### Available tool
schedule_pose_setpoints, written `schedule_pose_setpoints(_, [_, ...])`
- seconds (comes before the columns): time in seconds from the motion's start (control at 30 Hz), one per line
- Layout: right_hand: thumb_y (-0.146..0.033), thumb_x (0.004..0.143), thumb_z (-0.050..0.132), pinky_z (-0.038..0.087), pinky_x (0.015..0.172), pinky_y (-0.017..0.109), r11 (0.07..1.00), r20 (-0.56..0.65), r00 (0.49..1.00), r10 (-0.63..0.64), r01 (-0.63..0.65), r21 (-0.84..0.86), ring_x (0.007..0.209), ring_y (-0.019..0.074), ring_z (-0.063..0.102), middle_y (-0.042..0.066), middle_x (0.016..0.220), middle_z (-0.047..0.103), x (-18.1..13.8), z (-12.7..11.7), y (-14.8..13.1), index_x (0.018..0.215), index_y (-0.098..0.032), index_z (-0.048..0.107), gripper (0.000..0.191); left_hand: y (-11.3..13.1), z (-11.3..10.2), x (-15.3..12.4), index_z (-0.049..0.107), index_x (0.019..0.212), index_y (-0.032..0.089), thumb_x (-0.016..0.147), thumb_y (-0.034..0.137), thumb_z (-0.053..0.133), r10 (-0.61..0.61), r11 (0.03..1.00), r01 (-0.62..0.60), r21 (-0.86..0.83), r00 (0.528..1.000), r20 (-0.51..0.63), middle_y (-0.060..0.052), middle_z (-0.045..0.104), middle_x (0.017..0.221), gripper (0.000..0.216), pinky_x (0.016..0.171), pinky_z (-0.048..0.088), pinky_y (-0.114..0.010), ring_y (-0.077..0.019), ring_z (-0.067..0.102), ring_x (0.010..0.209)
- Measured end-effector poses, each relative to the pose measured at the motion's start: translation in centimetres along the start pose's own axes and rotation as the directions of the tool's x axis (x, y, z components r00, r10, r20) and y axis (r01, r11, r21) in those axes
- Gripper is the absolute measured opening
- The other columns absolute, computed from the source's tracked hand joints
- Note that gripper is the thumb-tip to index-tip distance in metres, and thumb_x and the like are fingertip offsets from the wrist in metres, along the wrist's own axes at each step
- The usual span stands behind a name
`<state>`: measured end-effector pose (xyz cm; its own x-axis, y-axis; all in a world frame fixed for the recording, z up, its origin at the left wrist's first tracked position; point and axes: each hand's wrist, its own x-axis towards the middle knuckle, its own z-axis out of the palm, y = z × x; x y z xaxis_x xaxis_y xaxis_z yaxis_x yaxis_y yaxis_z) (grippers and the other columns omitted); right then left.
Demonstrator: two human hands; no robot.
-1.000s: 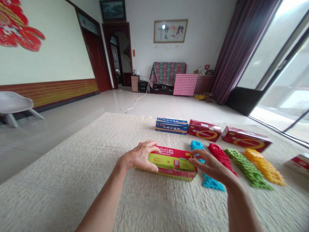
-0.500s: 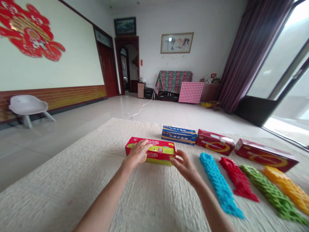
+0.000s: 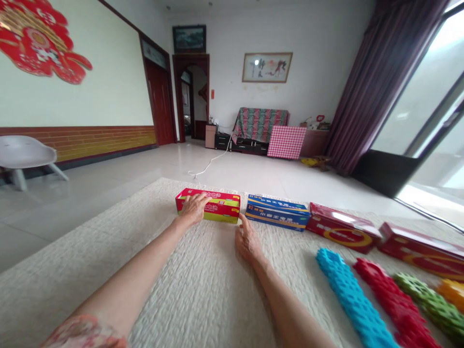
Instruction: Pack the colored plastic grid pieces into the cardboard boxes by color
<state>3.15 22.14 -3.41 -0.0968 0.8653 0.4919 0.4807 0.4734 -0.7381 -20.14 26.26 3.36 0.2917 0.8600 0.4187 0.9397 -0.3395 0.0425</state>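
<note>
A red and yellow-green battery box (image 3: 221,210) sits on the cream mat, at the left end of a row of boxes. My left hand (image 3: 194,210) lies over its top and front face, fingers bent around the upper edge. At its lower right corner, my right hand (image 3: 248,239) reaches up with the index finger stretched out at the box's end. The other right fingers are loosely curled, with nothing in them. Just to the right stands a blue battery box (image 3: 277,215), a narrow gap away from the red and yellow-green one.
Two dark red boxes (image 3: 342,227) continue the row rightward. Nearer me on the mat (image 3: 203,299) lie bundles of linked plastic pieces: blue (image 3: 351,299), red (image 3: 395,299), green (image 3: 431,302) and yellow (image 3: 453,292). A white chair (image 3: 27,154) stands at the left wall.
The red and yellow-green box has moved away from me, in line with the blue box. My left hand stayed on it; my right hand shifted left, its index finger now extended at the corner.
</note>
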Motion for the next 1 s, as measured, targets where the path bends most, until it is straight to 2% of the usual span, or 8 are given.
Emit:
schedule_pose_setpoints(0.17, [-0.017, 0.081, 0.038, 0.050, 0.084, 0.041, 0.995, -0.025, 0.999, -0.042, 0.040, -0.095, 0.090, 0.0226, 0.062, 0.012, 0.112, 0.061, 1.1, -0.1, 1.0, 0.120, -0.021, 0.053, 0.042, 0.2, 0.1, 2.2, 0.056, 0.124, 0.028, 0.080, 0.007, 0.042, -0.025, 0.997, 0.027, 0.066, 0.999, -0.019, -0.008, 0.053, 0.133, 0.050, 0.101, 0.030, -0.050, -0.0291, 0.044, 0.124])
schedule_pose_setpoints(0.27, [-0.019, 0.083, 0.039, 0.049, 0.084, 0.039, 0.990, -0.075, 0.995, -0.065, 0.055, -0.132, 0.092, 0.0223, 0.061, 0.010, 0.107, 0.062, 1.4, -2.2, 0.7, 0.110, -0.023, 0.058, 0.033, 3.3, -0.7, 3.2, 0.056, 0.123, 0.023, 0.078, 0.010, 0.048, 0.091, 0.993, -0.082, 0.081, 0.989, -0.119, -0.012, 0.052, 0.131, 0.048, 0.100, 0.030, -0.050, -0.0315, 0.040, 0.125])
schedule_pose_setpoints(0.37, [-0.020, 0.086, 0.039, 0.040, 0.096, 0.041, 0.972, -0.170, 0.981, -0.097, 0.057, -0.229, 0.108, 0.0251, 0.053, 0.011, 0.113, 0.058, 2.0, -6.2, 0.4, 0.107, -0.021, 0.060, 0.030, 8.1, -0.8, 4.4, 0.056, 0.124, 0.022, 0.084, 0.014, 0.044, 0.254, 0.967, -0.254, 0.028, 0.947, -0.196, -0.011, 0.048, 0.135, 0.042, 0.100, 0.033, -0.044, -0.0282, 0.037, 0.127])
schedule_pose_setpoints(0.47, [-0.018, 0.085, 0.043, 0.039, 0.091, 0.044, 0.807, -0.213, 0.966, -0.144, -0.010, -0.590, 0.110, 0.0297, 0.047, 0.013, 0.118, 0.057, 2.6, -10.7, 1.1, 0.110, -0.018, 0.061, 0.031, 12.6, 0.5, 5.4, 0.053, 0.126, 0.023, 0.086, 0.015, 0.045, 0.322, 0.943, -0.333, -0.032, 0.930, -0.175, -0.010, 0.047, 0.136, 0.042, 0.100, 0.035, -0.044, -0.0280, 0.036, 0.128])
schedule_pose_setpoints(0.57, [-0.018, 0.085, 0.046, 0.038, 0.085, 0.042, 0.642, -0.122, 0.983, -0.138, -0.005, -0.767, 0.107, 0.0303, 0.046, 0.012, 0.117, 0.057, 2.8, -13.6, 2.3, 0.111, -0.020, 0.061, 0.031, 15.2, 2.3, 6.1, 0.058, 0.120, 0.024, 0.088, 0.017, 0.045, 0.318, 0.939, -0.331, -0.095, 0.939, -0.130, -0.010, 0.049, 0.134, 0.035, 0.099, 0.036, -0.045, -0.0283, 0.039, 0.126])
schedule_pose_setpoints(0.67, [-0.018, 0.086, 0.046, 0.036, 0.084, 0.039, 0.582, -0.035, 0.991, -0.125, 0.045, -0.812, 0.103, 0.0278, 0.047, 0.011, 0.112, 0.058, 2.8, -14.5, 3.2, 0.108, -0.021, 0.063, 0.028, 16.2, 3.8, 6.4, 0.064, 0.104, 0.022, 0.088, 0.017, 0.045, 0.295, 0.940, -0.308, -0.148, 0.950, -0.102, -0.010, 0.056, 0.119, 0.025, 0.097, 0.039, -0.042, -0.0259, 0.046, 0.117])
schedule_pose_setpoints(0.8, [-0.017, 0.085, 0.047, 0.035, 0.080, 0.038, 0.572, -0.043, 0.995, -0.090, 0.016, -0.820, 0.099, 0.0271, 0.048, 0.011, 0.106, 0.058, 3.0, -14.2, 2.9, 0.097, -0.021, 0.066, 0.023, 16.9, 4.1, 6.4, 0.066, 0.089, 0.017, 0.087, 0.018, 0.047, 0.220, 0.954, -0.235, -0.186, 0.970, -0.101, -0.011, 0.059, 0.102, 0.020, 0.091, 0.044, -0.039, -0.0247, 0.053, 0.104])
schedule_pose_setpoints(1.0, [-0.015, 0.080, 0.050, 0.035, 0.080, 0.036, 0.622, 0.041, 0.998, -0.056, 0.067, -0.781, 0.099, 0.0254, 0.051, 0.009, 0.113, 0.061, 1.3, -15.1, -1.7, 0.090, -0.020, 0.067, 0.020, 16.9, 0.6, 2.9, 0.065, 0.078, 0.018, 0.084, 0.016, 0.050, 0.189, 0.952, -0.208, -0.227, 0.977, -0.101, -0.008, 0.063, 0.093, 0.016, 0.088, 0.047, -0.037, -0.0226, 0.059, 0.095])
